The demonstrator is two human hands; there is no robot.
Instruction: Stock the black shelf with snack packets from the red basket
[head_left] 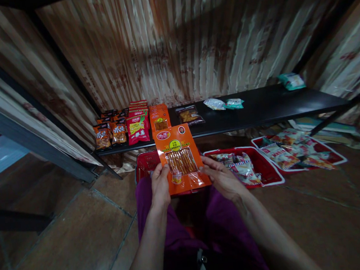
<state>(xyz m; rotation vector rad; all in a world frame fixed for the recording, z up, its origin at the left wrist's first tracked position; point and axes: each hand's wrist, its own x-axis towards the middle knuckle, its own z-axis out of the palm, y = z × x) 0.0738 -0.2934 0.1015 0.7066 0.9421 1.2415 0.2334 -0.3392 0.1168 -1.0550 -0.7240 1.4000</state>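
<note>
Both my hands hold up an orange snack packet (182,160) with a clear window showing brown sticks inside. My left hand (160,185) grips its lower left side, and my right hand (222,175) pinches its right edge. Just behind, a row of matching orange packets (159,115) stands on the black shelf (260,104). Left of those are red snack packets (138,128) with a green and yellow print, then small orange-and-black snack bags (102,137). A dark snack bag with a clear window (190,115) lies to the right of the orange row.
Small white and green bags (223,103) and a teal bag (292,81) lie farther right on the shelf. Below stand a red basket (146,163), partly hidden, and two red baskets (274,174) holding white packets (242,167). A metal post (33,136) rises at left.
</note>
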